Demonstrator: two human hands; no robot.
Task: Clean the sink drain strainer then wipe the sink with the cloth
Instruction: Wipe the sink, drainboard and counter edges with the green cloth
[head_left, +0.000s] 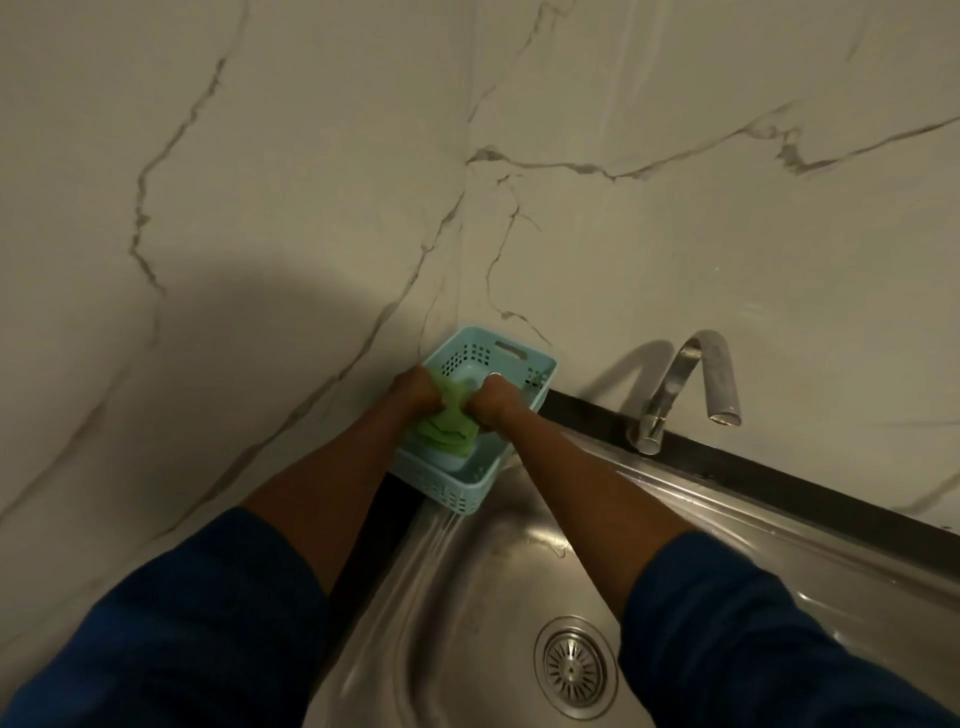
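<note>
A green cloth (448, 425) hangs folded over the inside of a light blue perforated basket (514, 364) at the sink's far left corner. My left hand (415, 391) grips the cloth's left side and my right hand (493, 400) grips its right side, both closed around it. Below them lies the steel sink (467, 597). Its round drain strainer (575, 666) sits in the drain hole at the bottom of the view, partly beside my right sleeve.
A curved chrome tap (685, 384) stands at the sink's back edge on a dark strip (779, 480). Marble-patterned wall panels (260, 208) meet in a corner behind the basket. My dark blue sleeves fill the lower left and lower right.
</note>
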